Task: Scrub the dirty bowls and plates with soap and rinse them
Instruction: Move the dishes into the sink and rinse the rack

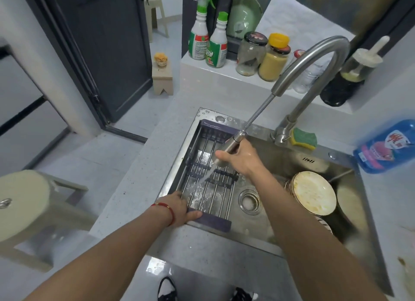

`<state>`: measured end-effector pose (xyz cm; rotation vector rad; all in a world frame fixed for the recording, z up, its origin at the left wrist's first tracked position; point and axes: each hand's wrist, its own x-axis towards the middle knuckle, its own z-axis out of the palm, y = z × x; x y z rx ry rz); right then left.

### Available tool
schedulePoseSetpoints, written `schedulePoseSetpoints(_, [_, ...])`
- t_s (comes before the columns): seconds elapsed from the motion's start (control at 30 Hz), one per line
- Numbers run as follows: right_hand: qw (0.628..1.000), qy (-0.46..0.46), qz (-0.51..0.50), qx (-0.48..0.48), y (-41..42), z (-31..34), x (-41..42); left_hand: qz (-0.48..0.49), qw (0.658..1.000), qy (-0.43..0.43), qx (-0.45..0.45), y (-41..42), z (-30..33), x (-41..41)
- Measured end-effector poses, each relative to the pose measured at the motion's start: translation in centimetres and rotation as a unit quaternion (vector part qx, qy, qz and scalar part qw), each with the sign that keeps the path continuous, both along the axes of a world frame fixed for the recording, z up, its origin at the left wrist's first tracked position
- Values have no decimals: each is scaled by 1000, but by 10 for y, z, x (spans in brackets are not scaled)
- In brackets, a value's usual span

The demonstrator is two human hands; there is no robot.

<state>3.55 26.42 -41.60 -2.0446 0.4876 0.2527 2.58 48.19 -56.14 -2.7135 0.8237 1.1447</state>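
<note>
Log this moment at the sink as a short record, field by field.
right hand: grips the pull-out sprayer head
water: streams down onto the drying rack
left hand: holds the rack's near left corner
dirty dishes: stacked in the sink's right side, untouched
sink: steel, drain uncovered
sponge: green and yellow, beside the faucet base
dish soap bottle: blue, on the counter right of the sink
stage: no dish scrubbed yet

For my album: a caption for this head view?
Right hand sprays water from the faucet head onto the sink rack, left hand steadying it.
</note>
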Motion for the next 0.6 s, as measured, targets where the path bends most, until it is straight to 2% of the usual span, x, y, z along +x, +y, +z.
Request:
schedulePoseSetpoints(0.23, [999, 1, 7, -32, -24, -9, -16, -21, 999, 23, 43, -10, 7, 6])
schedulePoseSetpoints(0.33, [997, -22, -48, -61, -32, -17, -17, 34, 999, 32, 19, -14, 15, 5])
schedulePoseSetpoints(0.4, [997, -37, -57, -29, -28, -19, -12, 48, 999, 20, -5, -16, 18, 4])
schedulePoseSetpoints(0.5, [999, -32, -4, 43, -11, -15, 5, 87, 995, 1, -55, -14, 21, -1])
schedulePoseSetpoints(0.6, [994, -73, -50, 65, 4, -17, 23, 135, 982, -70, -113, -9, 28, -3])
